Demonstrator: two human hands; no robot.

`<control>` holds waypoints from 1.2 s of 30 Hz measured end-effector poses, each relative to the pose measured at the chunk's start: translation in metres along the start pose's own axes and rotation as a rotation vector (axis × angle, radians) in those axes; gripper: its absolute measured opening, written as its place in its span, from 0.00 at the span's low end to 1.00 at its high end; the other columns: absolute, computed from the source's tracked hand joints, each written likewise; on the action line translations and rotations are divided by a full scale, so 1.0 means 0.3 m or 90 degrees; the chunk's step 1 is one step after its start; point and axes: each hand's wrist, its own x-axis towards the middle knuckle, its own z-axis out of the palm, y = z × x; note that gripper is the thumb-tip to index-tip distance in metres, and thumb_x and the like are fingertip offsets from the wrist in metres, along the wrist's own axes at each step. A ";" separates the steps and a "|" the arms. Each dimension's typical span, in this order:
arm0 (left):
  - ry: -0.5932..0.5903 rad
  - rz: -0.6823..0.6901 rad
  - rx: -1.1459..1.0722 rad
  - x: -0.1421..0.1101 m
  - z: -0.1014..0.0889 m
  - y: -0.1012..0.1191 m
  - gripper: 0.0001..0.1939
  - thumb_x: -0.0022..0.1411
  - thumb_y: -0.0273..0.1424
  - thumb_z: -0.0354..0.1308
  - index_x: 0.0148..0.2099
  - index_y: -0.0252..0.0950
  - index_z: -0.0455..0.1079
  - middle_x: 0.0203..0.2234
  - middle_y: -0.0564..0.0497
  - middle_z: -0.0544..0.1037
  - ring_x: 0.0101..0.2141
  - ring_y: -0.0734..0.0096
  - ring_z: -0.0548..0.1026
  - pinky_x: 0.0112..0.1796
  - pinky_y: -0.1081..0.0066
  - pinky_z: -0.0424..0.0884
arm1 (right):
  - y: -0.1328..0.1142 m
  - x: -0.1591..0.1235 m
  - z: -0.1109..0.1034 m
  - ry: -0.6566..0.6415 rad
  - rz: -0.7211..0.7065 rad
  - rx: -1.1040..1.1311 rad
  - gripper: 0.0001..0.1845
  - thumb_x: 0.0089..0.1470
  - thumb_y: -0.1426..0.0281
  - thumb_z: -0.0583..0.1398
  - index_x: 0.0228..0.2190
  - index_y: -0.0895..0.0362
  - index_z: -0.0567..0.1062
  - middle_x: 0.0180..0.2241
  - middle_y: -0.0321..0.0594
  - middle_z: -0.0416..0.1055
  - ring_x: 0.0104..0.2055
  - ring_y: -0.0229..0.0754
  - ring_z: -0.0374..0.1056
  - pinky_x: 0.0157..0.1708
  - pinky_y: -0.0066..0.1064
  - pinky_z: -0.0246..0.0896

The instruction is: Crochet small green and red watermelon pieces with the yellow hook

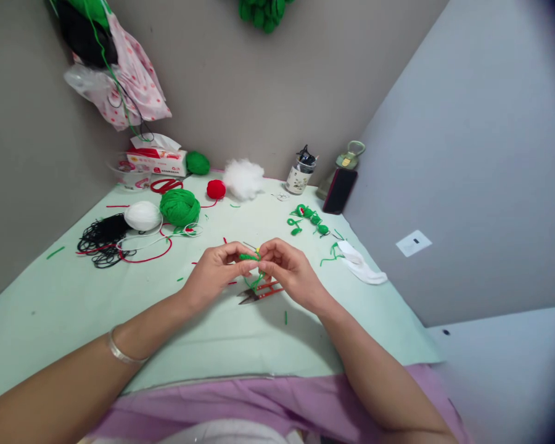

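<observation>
My left hand (pixel 222 265) and my right hand (pixel 287 268) meet above the middle of the table, fingertips pinched. Between them is a small green crocheted piece (pixel 248 257), partly hidden by the fingers. A thin metal tool with a yellow part (pixel 258 250) shows at its top, by my right fingers; its full shape is covered. Loose green yarn (pixel 255 282) trails below the hands. Under them on the cloth lie thread snips (pixel 248 297) with dark blades and orange-red handles, the far end of which passes behind my right hand.
Left are black yarn (pixel 104 237), a white yarn ball (pixel 143 216), a green ball (pixel 180 207) and red scissors (pixel 166 185). Behind sit a red ball (pixel 216 189) and white stuffing (pixel 243 179). Right are small green crocheted pieces (pixel 309 214), a phone (pixel 340 191) and white fabric (pixel 361 264).
</observation>
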 end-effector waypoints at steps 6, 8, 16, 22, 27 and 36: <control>-0.059 -0.030 0.036 0.012 -0.010 -0.008 0.13 0.54 0.39 0.64 0.38 0.35 0.76 0.26 0.53 0.76 0.27 0.71 0.74 0.31 0.72 0.67 | -0.016 0.000 -0.018 0.031 -0.063 -0.147 0.08 0.60 0.65 0.58 0.35 0.55 0.74 0.30 0.36 0.72 0.32 0.37 0.69 0.35 0.31 0.65; -0.070 -0.038 0.071 0.012 -0.010 -0.011 0.13 0.55 0.39 0.63 0.38 0.35 0.76 0.25 0.54 0.75 0.27 0.71 0.73 0.29 0.73 0.66 | -0.020 -0.001 -0.030 0.063 -0.111 -0.227 0.07 0.59 0.65 0.60 0.35 0.55 0.77 0.32 0.37 0.71 0.33 0.36 0.67 0.35 0.30 0.62; -0.142 -0.027 0.125 0.002 0.016 -0.024 0.08 0.55 0.34 0.60 0.33 0.34 0.74 0.24 0.55 0.72 0.28 0.72 0.69 0.30 0.73 0.64 | -0.032 -0.011 -0.008 -0.022 -0.122 -0.257 0.06 0.58 0.69 0.61 0.33 0.54 0.79 0.32 0.37 0.69 0.32 0.35 0.64 0.29 0.28 0.58; -0.212 -0.027 0.109 -0.004 0.030 -0.031 0.08 0.55 0.35 0.62 0.31 0.35 0.73 0.27 0.54 0.71 0.26 0.73 0.69 0.29 0.72 0.64 | -0.043 0.012 -0.035 0.133 -0.132 -0.008 0.07 0.53 0.66 0.65 0.26 0.56 0.75 0.29 0.37 0.71 0.29 0.35 0.65 0.27 0.28 0.60; -0.240 -0.031 0.109 -0.003 0.017 -0.008 0.10 0.58 0.38 0.60 0.35 0.36 0.75 0.26 0.55 0.72 0.25 0.74 0.66 0.28 0.74 0.62 | -0.026 0.018 -0.053 -0.079 0.114 0.171 0.15 0.58 0.57 0.58 0.30 0.55 0.67 0.23 0.35 0.74 0.15 0.32 0.63 0.12 0.21 0.47; -0.322 -0.074 0.155 -0.003 0.010 -0.013 0.11 0.56 0.39 0.62 0.34 0.35 0.77 0.25 0.54 0.70 0.25 0.75 0.64 0.26 0.75 0.59 | -0.061 0.046 -0.203 0.155 0.023 0.332 0.12 0.56 0.62 0.63 0.30 0.54 0.65 0.17 0.22 0.51 0.13 0.26 0.44 0.11 0.19 0.44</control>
